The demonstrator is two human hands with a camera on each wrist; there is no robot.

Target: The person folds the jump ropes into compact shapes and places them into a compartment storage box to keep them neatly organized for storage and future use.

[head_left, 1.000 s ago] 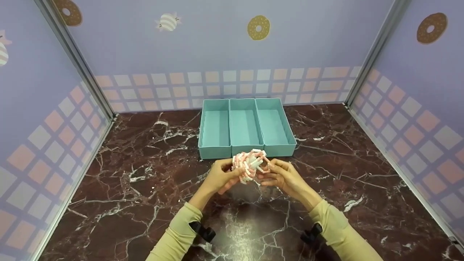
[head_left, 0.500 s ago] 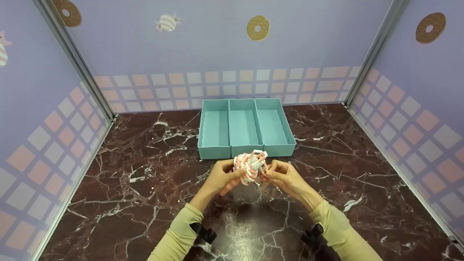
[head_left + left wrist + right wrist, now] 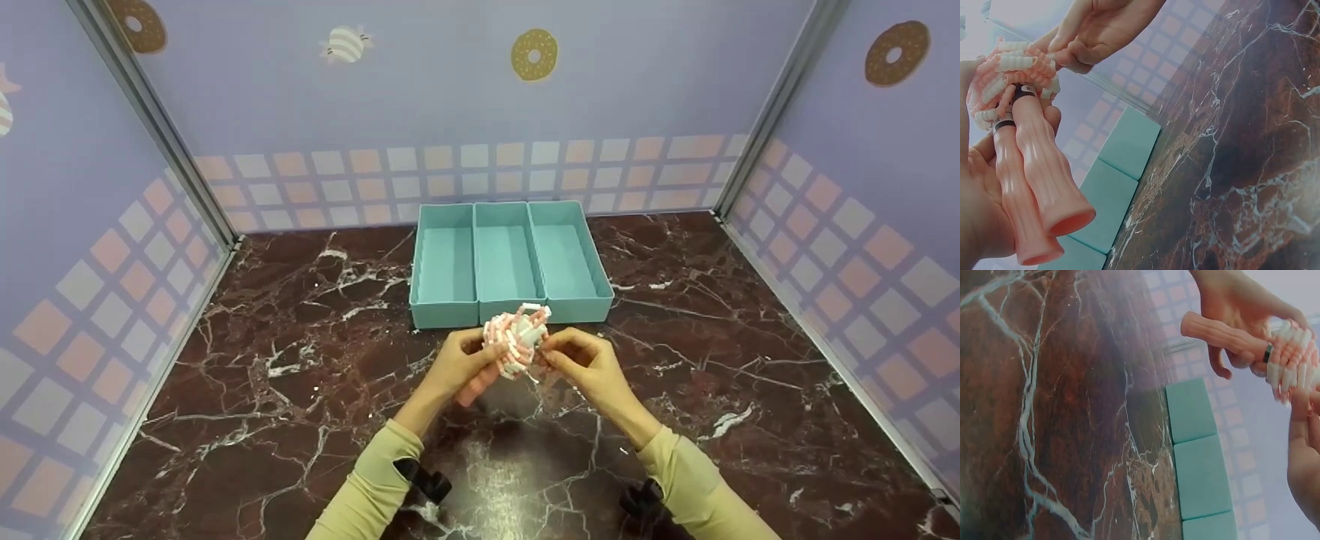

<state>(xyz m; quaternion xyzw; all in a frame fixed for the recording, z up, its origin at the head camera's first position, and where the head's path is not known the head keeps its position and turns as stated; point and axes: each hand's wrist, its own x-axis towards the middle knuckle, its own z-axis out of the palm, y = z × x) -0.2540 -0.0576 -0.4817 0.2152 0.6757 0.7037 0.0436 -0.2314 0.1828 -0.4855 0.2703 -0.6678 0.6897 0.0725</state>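
Note:
A coiled jump rope with pink and white beads [image 3: 510,341] is held up in front of the box. My left hand [image 3: 454,367] grips the bundle from the left, thumb across the beads. In the left wrist view, two ribbed pink handles [image 3: 1044,163] with black collars hang down from the coils beside the palm. My right hand [image 3: 598,367] pinches at the right side of the bundle with thumb and fingertips. The right wrist view shows one handle [image 3: 1221,333] sticking out past the left hand. Beads partly hide the right fingertips.
Behind the hands, a teal box [image 3: 512,311] with three long, bare compartments stands on the dark marbled table [image 3: 300,420]. Purple panels [image 3: 435,90] with checks and sweets enclose the back and both sides.
My right hand has shifted slightly left, its fingers closing in on the bundle's right side. The left hand keeps its grip, with the rope turned a little.

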